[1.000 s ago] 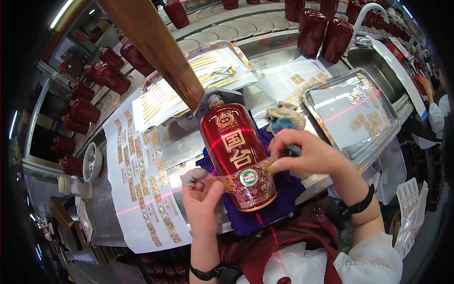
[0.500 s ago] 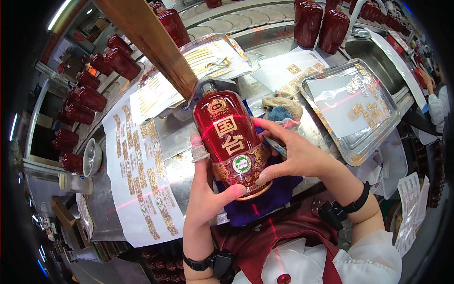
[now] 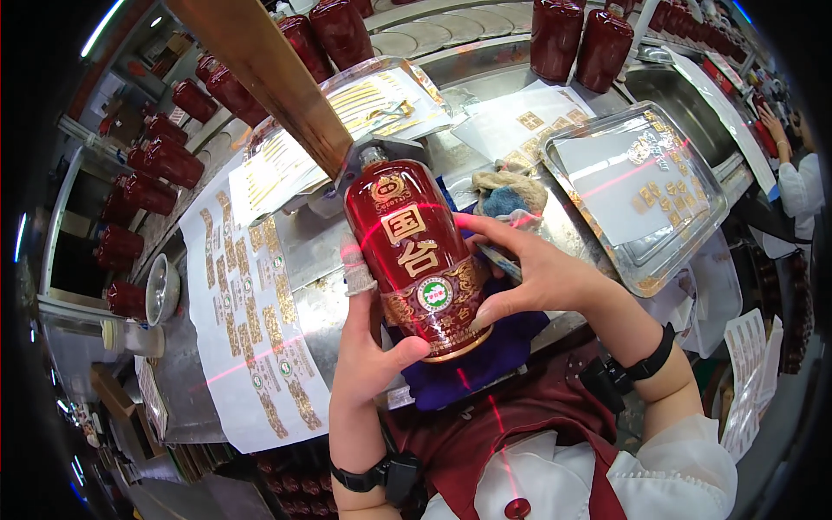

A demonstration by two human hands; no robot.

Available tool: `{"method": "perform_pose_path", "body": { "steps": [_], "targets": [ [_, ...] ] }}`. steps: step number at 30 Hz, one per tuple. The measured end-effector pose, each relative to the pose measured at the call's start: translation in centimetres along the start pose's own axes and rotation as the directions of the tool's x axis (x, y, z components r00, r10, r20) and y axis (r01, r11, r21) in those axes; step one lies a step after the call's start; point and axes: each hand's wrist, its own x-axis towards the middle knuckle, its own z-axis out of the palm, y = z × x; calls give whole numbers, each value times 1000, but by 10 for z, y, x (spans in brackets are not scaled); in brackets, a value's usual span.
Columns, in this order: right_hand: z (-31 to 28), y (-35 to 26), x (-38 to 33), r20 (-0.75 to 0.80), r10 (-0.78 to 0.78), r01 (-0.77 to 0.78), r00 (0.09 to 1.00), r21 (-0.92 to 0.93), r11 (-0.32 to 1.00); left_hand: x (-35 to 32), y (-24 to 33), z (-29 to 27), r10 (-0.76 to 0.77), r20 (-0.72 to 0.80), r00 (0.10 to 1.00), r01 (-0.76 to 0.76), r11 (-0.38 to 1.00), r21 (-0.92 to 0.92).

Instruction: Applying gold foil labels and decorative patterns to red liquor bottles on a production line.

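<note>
A dark red glass bottle (image 3: 400, 195) with gold lettering, a gold patterned band and a round green-and-white sticker lies tilted in front of me. Its neck points away, at a grey holder (image 3: 347, 162) beside a wooden post. My left hand (image 3: 368, 342) grips the lower left side, its thumb by the base and white cloth wraps (image 3: 357, 276) on its fingers. From the right, my right hand (image 3: 537, 273) clasps the bottle, thumb on its lower front. A slim pale-blue stick (image 3: 500, 262) shows beneath that hand; its hold is partly hidden. A purple-blue cloth (image 3: 468, 374) lies under the base.
Gold decal sheets (image 3: 260, 347) cover the bench at left. A tray of yellow strips (image 3: 381, 100), a crumpled rag (image 3: 511, 195) and a clear tray with gold decals (image 3: 641, 199) lie beyond. Red bottles (image 3: 555, 39) line the back; a sink (image 3: 685, 100) stands right.
The bottle and both hands appear slightly farther left as the view shifts. My left thumb has slid toward the bottle's lower left edge. Bottles at the back left have moved along the conveyor.
</note>
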Motion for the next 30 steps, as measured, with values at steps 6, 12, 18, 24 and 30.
{"method": "perform_pose_path", "body": {
  "steps": [6, 12, 18, 24, 30],
  "targets": [
    [1, 2, 3, -14, -15, 14, 1000, -59, 998, -1, 6, 6, -18, -63, 998, 18, 1000, 7],
    [-1, 6, 4, 0, -19, 19, 1000, -25, 999, 0, 8, 9, -23, -57, 998, 22, 1000, -9],
    [-3, 4, 4, 16, -45, 45, 999, -12, 999, 0, 7, 10, -3, -60, 998, 0, 999, -50],
    [1, 9, 0, -12, -58, 57, 998, -101, 993, 0, 6, 12, -8, -49, 999, 11, 998, 63],
    [-5, -17, -3, -201, -72, 48, 977, -122, 991, 2, 9, 14, -12, -54, 998, 18, 994, 106]
  ]
}}
